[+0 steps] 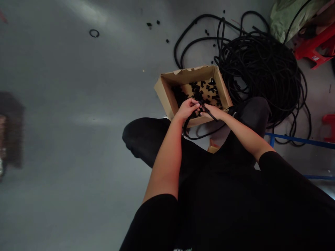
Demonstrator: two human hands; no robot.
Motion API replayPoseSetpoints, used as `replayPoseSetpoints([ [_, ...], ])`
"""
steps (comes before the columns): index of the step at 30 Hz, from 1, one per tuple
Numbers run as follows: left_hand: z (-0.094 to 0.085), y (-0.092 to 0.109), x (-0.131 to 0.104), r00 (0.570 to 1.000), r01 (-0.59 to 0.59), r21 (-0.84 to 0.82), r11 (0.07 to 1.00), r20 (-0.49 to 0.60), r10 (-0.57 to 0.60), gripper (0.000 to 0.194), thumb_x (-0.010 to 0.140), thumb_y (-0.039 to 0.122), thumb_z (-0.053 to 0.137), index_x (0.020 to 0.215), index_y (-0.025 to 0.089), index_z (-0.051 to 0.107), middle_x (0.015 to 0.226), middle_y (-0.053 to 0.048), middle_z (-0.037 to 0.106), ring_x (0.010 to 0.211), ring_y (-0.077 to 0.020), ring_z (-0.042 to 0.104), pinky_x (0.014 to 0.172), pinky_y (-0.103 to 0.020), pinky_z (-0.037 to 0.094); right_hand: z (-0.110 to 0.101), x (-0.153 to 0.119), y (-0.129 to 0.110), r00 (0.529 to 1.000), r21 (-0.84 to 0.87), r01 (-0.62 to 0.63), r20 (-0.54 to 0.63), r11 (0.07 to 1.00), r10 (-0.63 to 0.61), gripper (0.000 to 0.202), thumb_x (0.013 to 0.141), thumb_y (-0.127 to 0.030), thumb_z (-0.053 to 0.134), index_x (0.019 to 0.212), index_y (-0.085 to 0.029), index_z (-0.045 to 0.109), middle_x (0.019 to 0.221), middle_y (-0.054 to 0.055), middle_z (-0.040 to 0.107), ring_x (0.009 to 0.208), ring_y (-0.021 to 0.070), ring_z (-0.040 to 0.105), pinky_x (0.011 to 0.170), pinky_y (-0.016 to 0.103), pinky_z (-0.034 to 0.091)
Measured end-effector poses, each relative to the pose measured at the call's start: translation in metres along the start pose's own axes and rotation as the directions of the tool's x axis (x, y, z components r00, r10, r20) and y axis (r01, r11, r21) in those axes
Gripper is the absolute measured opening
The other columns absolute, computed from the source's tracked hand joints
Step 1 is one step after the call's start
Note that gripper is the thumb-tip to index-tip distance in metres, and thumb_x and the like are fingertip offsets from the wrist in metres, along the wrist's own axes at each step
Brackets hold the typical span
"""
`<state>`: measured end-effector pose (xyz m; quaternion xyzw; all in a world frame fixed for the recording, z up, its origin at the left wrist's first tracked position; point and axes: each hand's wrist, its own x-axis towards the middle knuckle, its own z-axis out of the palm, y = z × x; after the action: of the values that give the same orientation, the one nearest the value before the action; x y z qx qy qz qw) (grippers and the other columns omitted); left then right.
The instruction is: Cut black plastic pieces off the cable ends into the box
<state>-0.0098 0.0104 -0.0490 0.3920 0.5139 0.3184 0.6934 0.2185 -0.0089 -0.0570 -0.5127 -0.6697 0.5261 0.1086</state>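
Observation:
Over the near side of an open cardboard box (165,96), my two hands work close together on a thin black hose (211,115). The fingers of my left hand (186,108) are pinched at the hose's upper part. From the other side my right hand (214,111) grips the same hose, its fingers bent around it. A loop of black hose hangs below the hands, between my knees. Many small black pieces (196,91) lie scattered on the bottom of the box. Exactly what sits between the fingertips is too small to make out.
A large tangled coil of black hose (261,66) lies right of the box. Red plastic stools (315,47), a pale green bag (284,17) and a blue metal frame (300,138) stand at the right. A black ring (94,33) and small black bits lie on the grey floor.

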Motion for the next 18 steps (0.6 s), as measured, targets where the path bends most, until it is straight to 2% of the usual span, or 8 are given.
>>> replayPoseSetpoints([
  [4, -0.0023, -0.0029, 0.0022, 0.999, -0.052, 0.053, 0.997, -0.010, 0.052, 0.070, 0.070, 0.056, 0.123, 0.094, 0.021, 0.067, 0.088, -0.003, 0.082, 0.076, -0.0163, 0.075, 0.071, -0.026, 0.056, -0.0030, -0.0002, 0.0002, 1.000, -0.006, 0.017, 0.012, 1.000, -0.017, 0.048, 0.092, -0.064, 0.081, 0.107, -0.027, 0.055, 0.102, 0.003, 0.073, 0.097, 0.0246, 0.066, 0.096, 0.041, 0.056],
  [9, -0.0050, -0.0083, 0.0050, 0.993, -0.118, 0.113, 0.987, 0.024, 0.116, 0.073, 0.062, 0.066, 0.118, 0.091, 0.022, 0.068, 0.097, -0.005, 0.083, 0.081, -0.0188, 0.075, 0.075, -0.030, 0.057, -0.0055, -0.0013, 0.0007, 0.999, -0.023, 0.015, 0.040, 1.000, -0.014, 0.039, 0.092, -0.057, 0.078, 0.105, -0.027, 0.057, 0.101, 0.004, 0.073, 0.094, 0.0236, 0.063, 0.094, 0.040, 0.055],
  [11, -0.0050, -0.0092, 0.0058, 0.992, -0.129, 0.142, 0.981, 0.021, 0.127, 0.072, 0.063, 0.065, 0.118, 0.091, 0.022, 0.068, 0.101, -0.006, 0.084, 0.083, -0.0200, 0.075, 0.075, -0.031, 0.058, -0.0035, -0.0015, 0.0000, 0.999, -0.007, 0.014, 0.038, 1.000, -0.014, 0.037, 0.094, -0.055, 0.078, 0.106, -0.026, 0.058, 0.102, 0.004, 0.074, 0.095, 0.0240, 0.064, 0.097, 0.040, 0.056],
  [14, -0.0045, -0.0088, 0.0066, 0.992, -0.125, 0.176, 0.976, 0.003, 0.126, 0.068, 0.069, 0.062, 0.117, 0.093, 0.023, 0.067, 0.094, -0.004, 0.081, 0.084, -0.0218, 0.074, 0.077, -0.032, 0.059, 0.0013, -0.0016, -0.0019, 1.000, 0.016, -0.014, -0.013, 1.000, 0.014, 0.032, 0.101, -0.053, 0.074, 0.108, -0.025, 0.062, 0.105, 0.005, 0.076, 0.099, 0.0239, 0.067, 0.100, 0.038, 0.055],
  [18, -0.0053, -0.0057, 0.0070, 0.990, -0.125, 0.175, 0.977, -0.048, 0.135, 0.058, 0.075, 0.047, 0.115, 0.099, 0.023, 0.067, 0.097, -0.005, 0.083, 0.087, -0.0231, 0.078, 0.083, -0.033, 0.062, 0.0033, -0.0020, -0.0046, 0.993, -0.024, -0.062, -0.105, 0.998, 0.059, 0.027, 0.107, -0.052, 0.070, 0.107, -0.024, 0.066, 0.103, 0.004, 0.075, 0.096, 0.0237, 0.069, 0.095, 0.035, 0.050],
])
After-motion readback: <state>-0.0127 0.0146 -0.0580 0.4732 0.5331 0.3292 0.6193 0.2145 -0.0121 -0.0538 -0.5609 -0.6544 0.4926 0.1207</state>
